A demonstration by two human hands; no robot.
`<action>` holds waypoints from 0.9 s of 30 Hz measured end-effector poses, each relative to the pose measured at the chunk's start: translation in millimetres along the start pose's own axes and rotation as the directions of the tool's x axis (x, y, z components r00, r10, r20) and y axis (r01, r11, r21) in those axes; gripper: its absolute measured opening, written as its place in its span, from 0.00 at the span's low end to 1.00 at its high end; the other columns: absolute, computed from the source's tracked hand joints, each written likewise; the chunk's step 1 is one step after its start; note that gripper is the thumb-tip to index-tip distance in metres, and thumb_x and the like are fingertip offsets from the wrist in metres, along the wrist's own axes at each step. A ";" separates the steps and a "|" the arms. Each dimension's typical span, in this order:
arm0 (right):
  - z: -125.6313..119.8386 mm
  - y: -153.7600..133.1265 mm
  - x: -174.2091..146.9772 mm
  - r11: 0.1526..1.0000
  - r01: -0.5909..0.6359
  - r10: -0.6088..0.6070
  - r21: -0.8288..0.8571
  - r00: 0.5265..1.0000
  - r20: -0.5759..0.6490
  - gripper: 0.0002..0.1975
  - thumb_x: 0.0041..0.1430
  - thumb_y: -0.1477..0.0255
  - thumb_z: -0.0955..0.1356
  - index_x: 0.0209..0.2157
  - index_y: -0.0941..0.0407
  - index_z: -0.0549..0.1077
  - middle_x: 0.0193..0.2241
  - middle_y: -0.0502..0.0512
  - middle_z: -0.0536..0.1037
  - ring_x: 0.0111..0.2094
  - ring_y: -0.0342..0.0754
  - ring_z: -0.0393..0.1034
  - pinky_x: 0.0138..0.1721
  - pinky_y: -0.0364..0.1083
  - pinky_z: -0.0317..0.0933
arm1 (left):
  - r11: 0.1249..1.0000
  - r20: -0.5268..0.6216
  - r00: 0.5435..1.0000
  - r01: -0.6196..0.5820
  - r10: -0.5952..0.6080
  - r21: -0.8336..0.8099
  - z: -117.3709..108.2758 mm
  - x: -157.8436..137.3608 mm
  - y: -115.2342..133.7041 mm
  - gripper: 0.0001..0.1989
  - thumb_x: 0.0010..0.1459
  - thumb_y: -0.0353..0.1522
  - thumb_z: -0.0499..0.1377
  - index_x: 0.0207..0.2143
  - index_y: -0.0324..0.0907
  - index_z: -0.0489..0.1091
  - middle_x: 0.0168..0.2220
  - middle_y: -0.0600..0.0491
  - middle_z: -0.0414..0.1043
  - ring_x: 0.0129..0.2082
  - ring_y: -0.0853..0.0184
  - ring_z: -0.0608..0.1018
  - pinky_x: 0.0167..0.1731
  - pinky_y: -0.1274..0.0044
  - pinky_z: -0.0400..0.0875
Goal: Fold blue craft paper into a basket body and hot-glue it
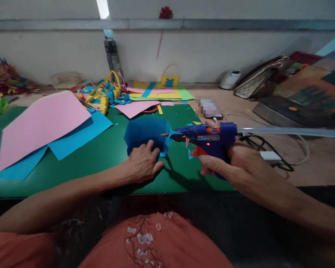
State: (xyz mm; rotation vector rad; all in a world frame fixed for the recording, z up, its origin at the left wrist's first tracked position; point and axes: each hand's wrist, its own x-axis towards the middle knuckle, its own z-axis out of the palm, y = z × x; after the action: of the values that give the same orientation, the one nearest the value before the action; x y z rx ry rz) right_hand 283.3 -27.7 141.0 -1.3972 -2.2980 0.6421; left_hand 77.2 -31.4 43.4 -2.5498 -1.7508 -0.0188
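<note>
A piece of dark blue paper (147, 128) with angled corners lies on the green mat in front of me. My left hand (143, 162) rests on its near edge, palm down, fingers and thumb apart. My right hand (226, 160) is wrapped round the handle of a blue glue gun (214, 134), fingers at the orange trigger. A small red light glows on the gun's side, and a long clear glue stick (290, 131) sticks out of its back. The metal nozzle points left, over the right part of the blue paper. Small paper scraps appear around the gun's front.
Pink sheets (44, 126) and light blue sheets (80, 136) lie left on the green mat (80, 175). Yellow woven paper baskets (100, 100) stand behind. Red-handled scissors (152, 109) lie partly under pink paper. A phone (209, 108), cables (268, 147) and a bag (262, 76) are at right.
</note>
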 end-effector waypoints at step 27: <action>10.0 -9.9 2.1 0.987 0.111 -0.114 -0.117 0.993 -0.017 0.09 0.53 0.62 0.65 0.28 0.53 0.68 0.27 0.53 0.75 0.30 0.50 0.68 0.35 0.48 0.63 | 0.999 -0.039 0.999 -0.033 0.034 0.017 -0.6 -23.3 21.1 0.35 0.58 0.52 0.43 0.56 0.33 0.57 0.50 0.33 0.59 0.45 0.49 0.63 0.41 0.63 0.62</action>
State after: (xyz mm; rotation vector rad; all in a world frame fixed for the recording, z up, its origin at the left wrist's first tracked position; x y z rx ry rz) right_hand 269.9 -31.6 138.5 -1.3060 -2.4091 0.4622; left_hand 88.5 -60.8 42.5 -2.5484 -1.6873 -0.0525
